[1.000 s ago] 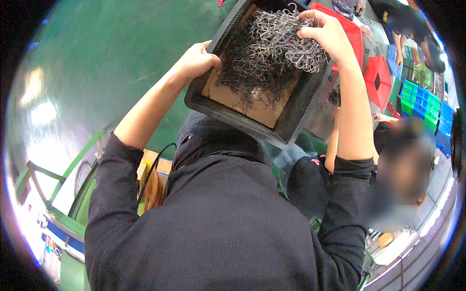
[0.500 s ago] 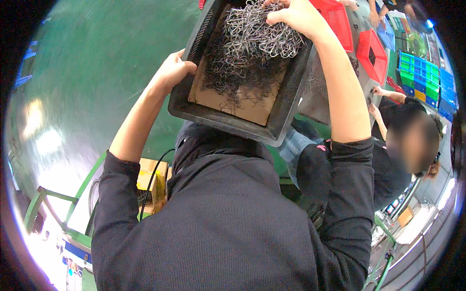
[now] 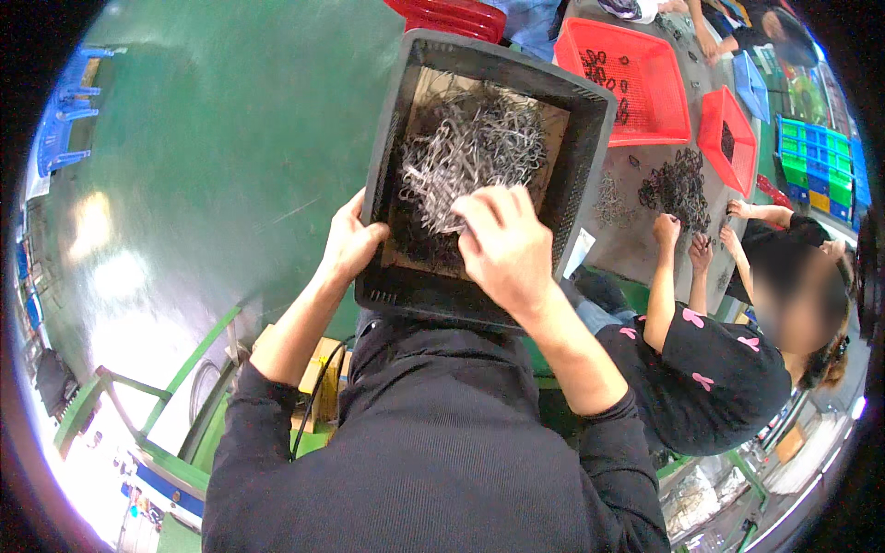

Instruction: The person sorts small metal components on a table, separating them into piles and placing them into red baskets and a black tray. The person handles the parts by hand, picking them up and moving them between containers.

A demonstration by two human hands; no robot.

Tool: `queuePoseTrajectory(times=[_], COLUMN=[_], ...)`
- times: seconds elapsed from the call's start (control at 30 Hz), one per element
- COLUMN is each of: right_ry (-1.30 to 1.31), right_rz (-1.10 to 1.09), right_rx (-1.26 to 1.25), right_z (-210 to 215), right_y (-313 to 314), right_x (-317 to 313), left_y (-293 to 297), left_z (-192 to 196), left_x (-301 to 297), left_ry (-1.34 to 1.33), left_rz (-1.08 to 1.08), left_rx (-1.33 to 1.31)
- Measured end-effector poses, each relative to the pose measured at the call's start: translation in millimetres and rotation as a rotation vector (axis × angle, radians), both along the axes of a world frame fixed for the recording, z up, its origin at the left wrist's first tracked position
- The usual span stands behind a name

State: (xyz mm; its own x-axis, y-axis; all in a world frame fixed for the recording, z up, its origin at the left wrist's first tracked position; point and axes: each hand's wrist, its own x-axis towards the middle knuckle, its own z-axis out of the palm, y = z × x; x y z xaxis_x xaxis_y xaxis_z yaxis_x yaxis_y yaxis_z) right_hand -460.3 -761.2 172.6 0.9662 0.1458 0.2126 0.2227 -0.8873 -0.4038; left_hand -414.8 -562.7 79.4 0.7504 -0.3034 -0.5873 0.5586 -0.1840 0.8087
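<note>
Black crate (image 3: 572, 198) w/ tangled wire clips (image 3: 470, 157), prob. heavy & shifty, is gripped at rim by left hand (image 3: 348, 244), right hand (image 3: 502, 244) spread inside.

Two red baskets (image 3: 636, 88) sit on the grey table (image 3: 636, 235), dark metal pieces heaped between them. A seated person in a black top with pink bows (image 3: 714, 378) works there. Blue and green crates (image 3: 816, 166) stand beyond, over a green floor (image 3: 212, 138).
</note>
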Motion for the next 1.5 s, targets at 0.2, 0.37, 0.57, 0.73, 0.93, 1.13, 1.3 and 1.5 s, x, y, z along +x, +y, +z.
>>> queuePoseTrajectory(times=[0.2, 0.37, 0.57, 0.73, 0.93, 1.13, 1.3, 1.5], right_ry=[-0.05, -0.061, -0.093, -0.095, -0.086, -0.072, -0.073, -0.078], right_rz=[0.05, 0.035, 0.057, 0.077, 0.068, 0.065, 0.064, 0.04], right_rx=[0.047, 0.107, 0.115, 0.095, 0.096, 0.103, 0.101, 0.132], right_z=[-5.4, -6.3, -5.3, -1.4, 1.5, 1.5, 1.7, 0.8], right_y=[-0.7, -2.8, -6.4, -4.7, -4.2, -3.2, -2.5, -5.6], right_x=[-6.2, -11.9, -23.3, -30.5, -31.6, -32.1, -32.8, -32.6], left_y=[1.3, 0.5, 3.7, 3.5, 3.1, 5.5, 8.2, 5.2], left_z=[6.9, 15.6, 10.7, 17.2, 20.4, 16.2, 13.2, 16.9], left_x=[-10.6, -14.1, -20.9, -20.6, -19.6, -20.0, -21.1, -21.1], left_ry=[-0.003, 0.012, -0.04, -0.129, -0.063, -0.02, -0.066, -0.091], left_rz=[0.062, 0.06, 0.064, 0.071, 0.053, 0.053, 0.034, 0.021], left_rx=[-0.055, -0.021, -0.018, -0.017, -0.019, -0.078, -0.037, -0.035])
